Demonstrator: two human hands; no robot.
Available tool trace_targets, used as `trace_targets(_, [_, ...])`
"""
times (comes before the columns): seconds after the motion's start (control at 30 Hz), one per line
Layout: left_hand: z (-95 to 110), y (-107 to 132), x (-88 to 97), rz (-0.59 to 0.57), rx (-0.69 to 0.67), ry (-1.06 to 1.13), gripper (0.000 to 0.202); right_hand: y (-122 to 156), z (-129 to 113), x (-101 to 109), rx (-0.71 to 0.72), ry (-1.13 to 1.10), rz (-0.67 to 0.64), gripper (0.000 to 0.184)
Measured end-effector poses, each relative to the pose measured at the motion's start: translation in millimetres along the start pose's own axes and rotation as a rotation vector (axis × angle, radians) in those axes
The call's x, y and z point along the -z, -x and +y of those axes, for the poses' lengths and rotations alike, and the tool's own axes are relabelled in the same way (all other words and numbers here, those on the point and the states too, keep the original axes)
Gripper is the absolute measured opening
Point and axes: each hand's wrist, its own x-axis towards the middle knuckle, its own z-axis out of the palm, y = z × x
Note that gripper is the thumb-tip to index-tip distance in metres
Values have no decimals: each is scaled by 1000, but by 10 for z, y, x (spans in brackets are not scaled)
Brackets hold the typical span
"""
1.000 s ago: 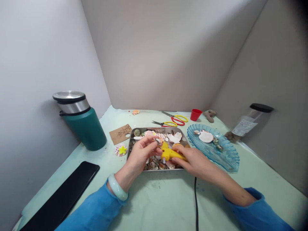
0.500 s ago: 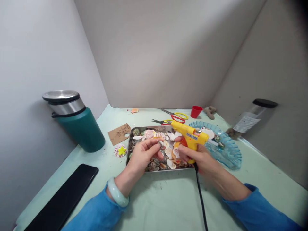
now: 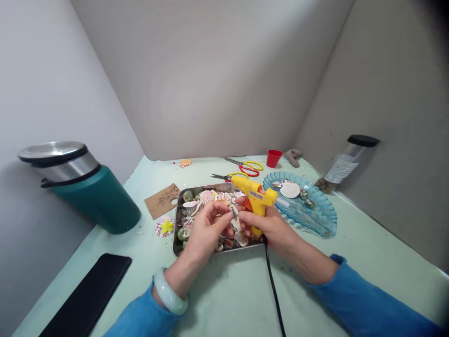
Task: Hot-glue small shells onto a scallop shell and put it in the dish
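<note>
My left hand [image 3: 210, 227] pinches a small shell [image 3: 234, 211] between thumb and fingertips, above a metal tray [image 3: 174, 234] full of mixed seashells. Close on its right, my right hand [image 3: 271, 224] grips a yellow hot glue gun [image 3: 257, 199], its black cord running down over the table. The right thumb and a fingertip reach to the small shell and seem to touch it. A clear glue stick [image 3: 282, 201] pokes out of the gun's back end. The gun's nozzle points to the upper left, over the tray's far edge. Hands hide the shells in the tray's middle.
A blue glass dish [image 3: 322, 220] with shells stands right of the tray. Behind are scissors [image 3: 250, 171], a red cup [image 3: 274, 158] and an orange piece [image 3: 185, 163]. Leftward are brown card [image 3: 159, 201], a yellow star [image 3: 167, 227], a green bottle [image 3: 105, 201] and a black slab [image 3: 87, 295]. A jar [image 3: 342, 164] leans right.
My right hand has come leftward with the glue gun, and its fingertips now meet the left hand's at the small shell. The whole view has shifted a little.
</note>
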Motion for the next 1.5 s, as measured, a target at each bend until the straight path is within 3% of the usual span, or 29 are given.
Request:
trace_targets(0.27, [-36,26,50,-43,-15,8,28,-67,40,-50,92,78,79,38])
trace_targets(0.5, [-14,5,49,-68,96,71,38,-70,44,-59,52,123,114,35])
trace_targets(0.77, [-77,-44,79,-92,176,143,36,-69,66,-7,18,97,24,39])
trace_targets(1.5, [-45,-24,63,-101,189,215,32,-59,78,15,60,105,48,38])
